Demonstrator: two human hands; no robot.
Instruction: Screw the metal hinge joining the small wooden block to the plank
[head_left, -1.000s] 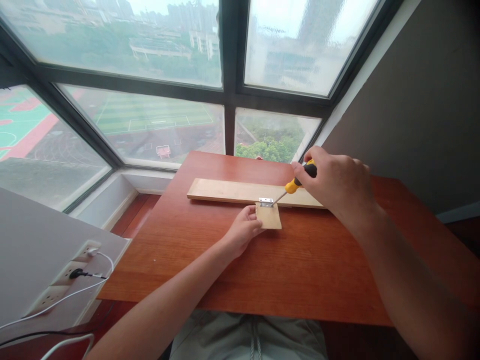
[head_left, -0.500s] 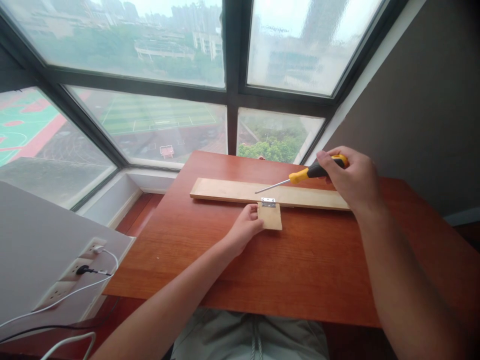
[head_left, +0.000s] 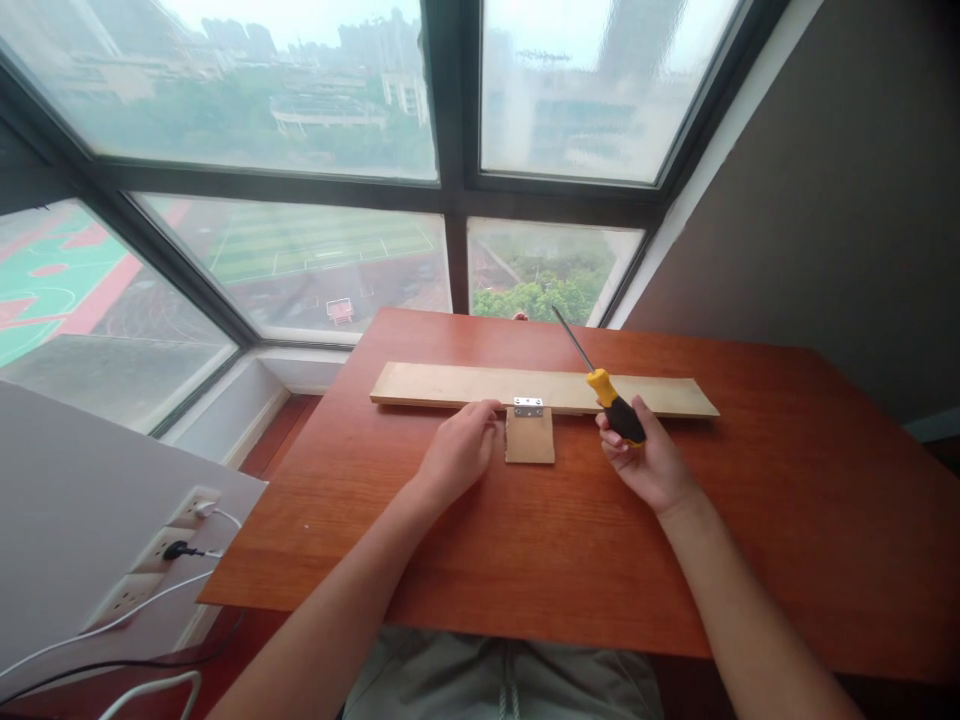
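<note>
1. Head view: our left hand [head_left: 457, 455] lay loosely curled, holding nothing, touching the small wooden block [head_left: 529, 441].
2. A metal hinge [head_left: 528, 406] joined block and long plank [head_left: 450, 385].
3. Our right hand [head_left: 651, 462] gripped the screwdriver [head_left: 606, 395], tip raised.

Small board [head_left: 529, 440] before long plank [head_left: 540, 389], hinge [head_left: 528, 406] between, on table [head_left: 525, 540].

Wood pieces: 2, a long board [head_left: 450, 385] and a small block [head_left: 530, 442]
Hinges [head_left: 528, 406]: 1
Screwdrivers [head_left: 609, 400]: 1
Hands: 2, left hand [head_left: 455, 452] and right hand [head_left: 651, 462]
</note>
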